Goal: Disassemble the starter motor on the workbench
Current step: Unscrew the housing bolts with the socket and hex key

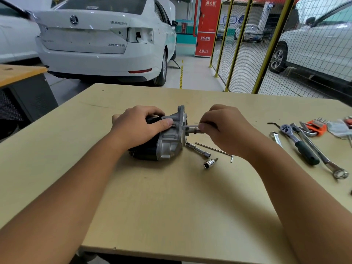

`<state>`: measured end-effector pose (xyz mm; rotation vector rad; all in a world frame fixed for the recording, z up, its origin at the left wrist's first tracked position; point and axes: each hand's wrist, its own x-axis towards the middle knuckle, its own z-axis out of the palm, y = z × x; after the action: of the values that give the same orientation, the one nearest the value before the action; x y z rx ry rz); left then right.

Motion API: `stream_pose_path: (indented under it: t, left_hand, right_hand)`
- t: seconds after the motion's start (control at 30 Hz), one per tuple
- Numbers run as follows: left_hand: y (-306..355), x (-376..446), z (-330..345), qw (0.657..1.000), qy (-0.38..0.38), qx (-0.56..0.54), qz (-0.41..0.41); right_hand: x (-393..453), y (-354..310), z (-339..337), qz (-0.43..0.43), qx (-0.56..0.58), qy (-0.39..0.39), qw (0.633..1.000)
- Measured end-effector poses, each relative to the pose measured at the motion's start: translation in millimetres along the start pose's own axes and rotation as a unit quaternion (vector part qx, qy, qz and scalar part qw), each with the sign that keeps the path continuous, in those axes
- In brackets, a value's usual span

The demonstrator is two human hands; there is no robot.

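The starter motor (165, 138) is lying on its side near the middle of the table (171, 206), its black body pointing left and its grey metal housing facing right. The left hand (137, 128) is resting over the black body, fingers curled round it and the thumb pressing on the housing, so this grip is holding the motor down. Just to the right of the housing, the right hand (226, 128) is pinching a long thin bolt (190, 127) that is sticking out of the housing face; its grip is narrow, closed on the bolt's outer end. In front of the motor, a socket extension (198, 149), a small socket bit (209, 163) and a long hex key (215, 149) are lying close together. Well apart, at the right edge, a ratchet (299, 143), a wrench (323, 159) and an orange hex key set (316, 127) are lying.
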<state>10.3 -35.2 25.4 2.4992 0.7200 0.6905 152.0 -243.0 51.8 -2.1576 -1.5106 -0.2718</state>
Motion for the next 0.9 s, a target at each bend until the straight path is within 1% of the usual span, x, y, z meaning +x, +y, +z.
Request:
stream_pose_path:
  t: [0.17, 0.33, 0.5, 0.6, 0.9]
  left_hand:
    - [0.4, -0.1, -0.9, 1.0, -0.004, 0.0, 0.001]
    - [-0.8, -0.5, -1.7, 1.0, -0.013, 0.002, 0.006]
    - [1.3, -0.9, -0.9, 1.0, -0.004, 0.004, 0.003]
    - [1.5, -0.4, -1.2, 1.0, -0.004, 0.005, 0.001]
    - [0.6, -0.2, -2.0, 1.0, -0.009, 0.005, 0.002]
  right_hand:
    - [-0.7, -4.4, 0.6, 0.002, -0.068, 0.003, 0.998]
    - [-1.3, -4.1, 0.0, 0.01, -0.025, 0.033, 0.999]
    - [-1.0, 0.7, 2.7, 0.008, 0.016, 0.032, 0.999]
    - [1.0, 1.9, 4.3, 0.002, 0.008, 0.013, 1.0]
    - [1.0, -1.9, 1.1, 0.009, -0.037, 0.032, 0.999]
